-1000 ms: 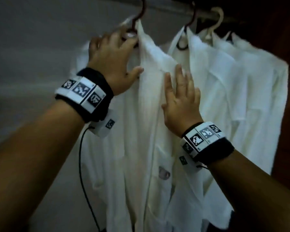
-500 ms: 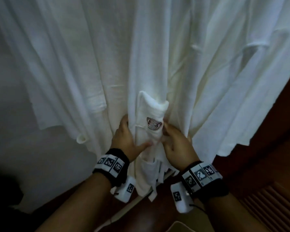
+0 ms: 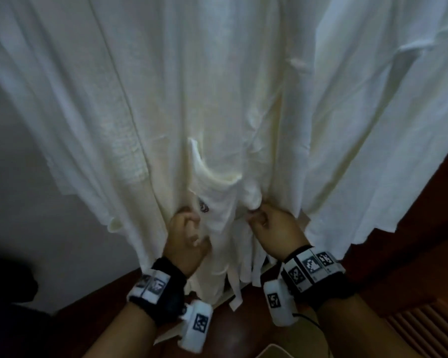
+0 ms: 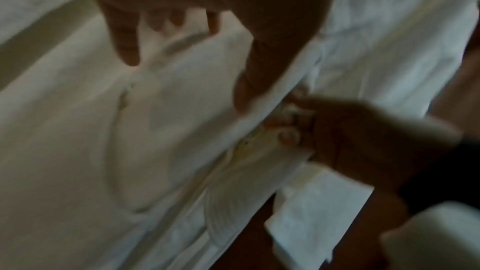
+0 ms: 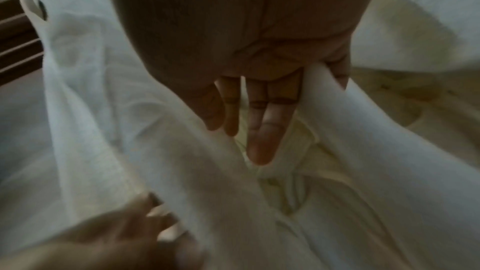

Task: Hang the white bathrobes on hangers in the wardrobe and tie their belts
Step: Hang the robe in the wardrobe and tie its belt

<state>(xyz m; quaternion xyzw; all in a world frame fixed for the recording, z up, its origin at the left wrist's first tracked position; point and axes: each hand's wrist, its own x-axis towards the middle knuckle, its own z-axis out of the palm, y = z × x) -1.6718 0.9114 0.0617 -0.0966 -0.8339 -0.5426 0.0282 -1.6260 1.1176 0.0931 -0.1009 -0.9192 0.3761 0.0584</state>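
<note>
A white bathrobe [image 3: 217,99] hangs in front of me and fills the upper head view; its hanger is out of frame. A chest pocket [image 3: 215,200] with a small dark logo sags open between my hands. My left hand [image 3: 189,220] grips the robe's front edge just left of the pocket, fingers curled, thumb [image 4: 246,89] pressed on the cloth. My right hand [image 3: 256,218] pinches a rolled fold of the robe just right of the pocket; the fold runs between thumb and fingers [image 5: 259,130]. White belt strips [image 3: 237,288] dangle below the hands.
A second white robe [image 3: 373,125] hangs close on the right. A grey wall [image 3: 23,202] is on the left. Dark wooden wardrobe floor [image 3: 398,267] and a slatted panel [image 3: 424,329] lie low on the right.
Both hands came down from the collar and hanger to pocket height. Since half a second ago they have spread slightly apart, and the right hand now pinches a rolled fold.
</note>
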